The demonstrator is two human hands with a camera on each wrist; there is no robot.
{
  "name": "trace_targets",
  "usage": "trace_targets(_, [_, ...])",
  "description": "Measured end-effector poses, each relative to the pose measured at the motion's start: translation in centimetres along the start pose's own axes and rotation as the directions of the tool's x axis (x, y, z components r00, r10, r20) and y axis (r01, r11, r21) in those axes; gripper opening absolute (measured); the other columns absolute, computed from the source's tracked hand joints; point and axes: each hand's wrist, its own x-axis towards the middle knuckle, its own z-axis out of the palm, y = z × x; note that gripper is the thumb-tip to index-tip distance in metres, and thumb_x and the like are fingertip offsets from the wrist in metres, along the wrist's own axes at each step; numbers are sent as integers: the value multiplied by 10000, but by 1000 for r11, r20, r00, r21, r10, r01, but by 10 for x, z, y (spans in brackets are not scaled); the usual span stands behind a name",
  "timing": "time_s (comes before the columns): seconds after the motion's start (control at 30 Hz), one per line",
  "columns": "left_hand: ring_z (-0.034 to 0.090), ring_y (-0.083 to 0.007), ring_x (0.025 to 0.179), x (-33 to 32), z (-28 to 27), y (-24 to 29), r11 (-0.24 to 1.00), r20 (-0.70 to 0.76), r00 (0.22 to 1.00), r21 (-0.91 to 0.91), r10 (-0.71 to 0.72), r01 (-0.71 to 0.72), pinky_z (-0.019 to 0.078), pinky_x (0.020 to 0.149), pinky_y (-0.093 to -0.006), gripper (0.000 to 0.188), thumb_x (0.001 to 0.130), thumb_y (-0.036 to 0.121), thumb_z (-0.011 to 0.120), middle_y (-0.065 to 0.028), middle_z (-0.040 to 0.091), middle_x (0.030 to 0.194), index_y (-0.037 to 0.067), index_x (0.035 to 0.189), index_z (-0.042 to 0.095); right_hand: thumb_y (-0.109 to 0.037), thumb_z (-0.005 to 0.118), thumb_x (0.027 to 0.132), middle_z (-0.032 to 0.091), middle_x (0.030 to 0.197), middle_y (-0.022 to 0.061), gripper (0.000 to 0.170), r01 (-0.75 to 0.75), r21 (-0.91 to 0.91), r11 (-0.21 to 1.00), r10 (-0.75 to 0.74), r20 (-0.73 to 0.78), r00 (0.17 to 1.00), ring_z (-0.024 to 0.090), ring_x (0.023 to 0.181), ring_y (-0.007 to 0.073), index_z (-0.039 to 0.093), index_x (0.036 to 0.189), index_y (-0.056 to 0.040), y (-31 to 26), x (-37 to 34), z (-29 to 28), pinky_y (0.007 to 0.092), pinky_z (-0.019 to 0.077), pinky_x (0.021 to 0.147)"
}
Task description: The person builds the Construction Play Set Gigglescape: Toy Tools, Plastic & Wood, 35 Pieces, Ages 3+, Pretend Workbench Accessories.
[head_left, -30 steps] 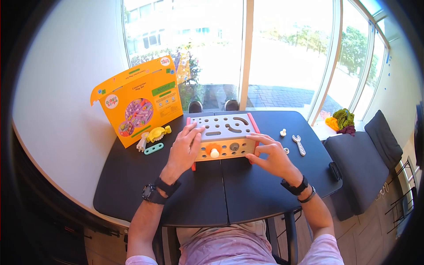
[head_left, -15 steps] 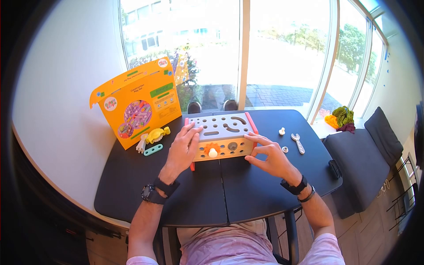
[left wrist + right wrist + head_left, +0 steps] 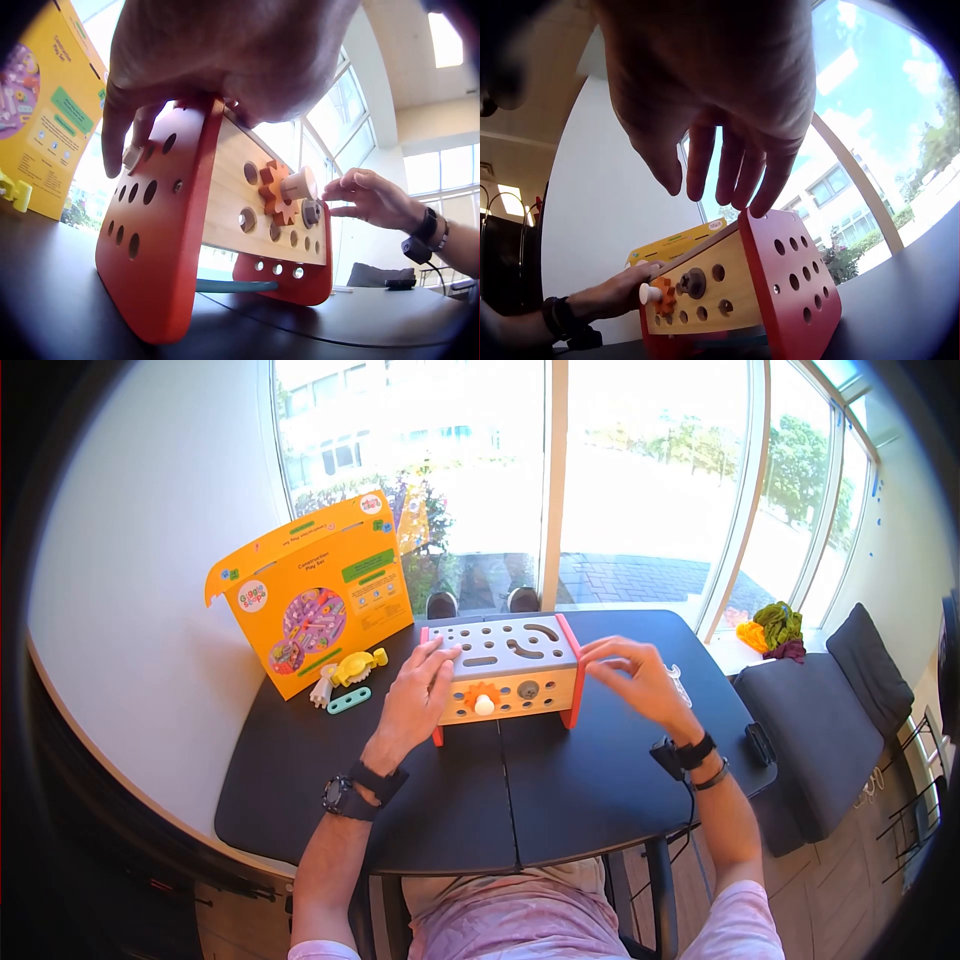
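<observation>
A toy workbench (image 3: pixel 510 705) with a grey holed top, wooden front and red end panels stands on the black table. My left hand (image 3: pixel 412 695) grips its left end from above. In the left wrist view those fingers reach down the outside of the red panel (image 3: pixel 161 240), beside a small white piece (image 3: pixel 133 159). My right hand (image 3: pixel 640 680) is held just beyond the right red panel (image 3: pixel 795 277), fingers loosely bent, with nothing in them. On the bench's front are an orange gear (image 3: pixel 277 193) with a white peg (image 3: pixel 300 184) and a grey bolt (image 3: pixel 692 283).
A yellow box (image 3: pixel 320 590) stands at the back left. Before it lie a yellow toy piece (image 3: pixel 355 665), a whitish piece (image 3: pixel 322 688) and a teal holed strip (image 3: pixel 349 700). A white wrench (image 3: pixel 677 682) is partly hidden behind my right hand. A black object (image 3: pixel 760 746) sits at the table's right edge.
My right hand has left the front right corner of the workbench, moving right and up, and now covers part of the wrench and the small pieces there. My left hand stays put.
</observation>
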Motion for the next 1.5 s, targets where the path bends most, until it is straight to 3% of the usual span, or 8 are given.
trace_targets(0.13, [592,-433,1451,1,1,-3,1000,0,1000,2,5,-5,469,1210,-438,385,1172,249,515,-254,600,1568,49,1429,722,-149,745,1056,824,1165,109,179,-136,-268,954,107,-122,987,776,1090,246,829,1164,-34,34,20,-32,376,632,977])
trace_targets(0.43, [597,-433,1446,1,1,-3,1000,-3,1000,-7,-9,9,474,1208,-439,384,1168,251,525,-252,599,1570,56,1435,720,17,666,970,662,1509,197,501,-122,-841,527,220,-3,976,556,1457,406,678,1467,-50,162,11,-64,463,449,1257])
trace_targets(0.53, [598,-430,1446,2,0,-1,1000,2,1000,-12,-6,6,474,1208,-441,385,1168,250,526,-248,598,1575,55,1438,717,62,658,931,689,1432,205,481,-42,-898,438,118,11,993,608,1393,408,700,1401,-28,190,10,-64,468,507,1197])
trace_targets(0.63, [597,-428,1449,1,0,-1,1000,4,1000,-13,-3,3,478,1206,-445,389,1170,255,527,-244,595,1580,53,1444,714,45,688,916,680,1456,207,352,-157,-909,386,404,13,915,628,1389,396,755,1257,-11,184,17,-67,478,562,1128])
trace_targets(0.83, [584,-429,1467,0,0,-3,1000,11,1000,-27,-10,11,494,1190,-450,396,1174,273,531,-242,592,1584,52,1454,704,29,687,924,801,1065,209,208,-52,-957,287,284,33,958,775,1057,419,794,1097,-16,210,14,-71,518,632,950])
trace_targets(1.03, [605,-440,1449,-1,-8,0,997,39,999,-75,-17,20,513,1169,-452,425,1151,298,598,-248,584,1611,54,1499,599,-58,701,954,801,984,211,154,-141,-843,519,228,-22,973,789,953,409,768,1086,-16,158,23,-58,489,646,901])
trace_targets(1.23, [617,-440,1445,-2,-15,2,990,72,994,-110,-78,86,509,1173,-445,477,1099,304,704,-265,561,1645,31,1460,553,-215,797,1015,807,1001,133,270,-167,-244,955,106,-245,964,790,984,209,757,1164,7,58,45,-25,334,622,931])
trace_targets(1.5, [547,-401,1533,-3,-9,-6,999,16,999,-13,43,-43,446,1248,-419,766,1020,323,810,-258,518,1686,-15,1614,463,-147,788,1035,813,1191,98,317,-84,174,981,94,-49,994,756,1164,165,773,1293,36,14,49,18,311,594,1027])
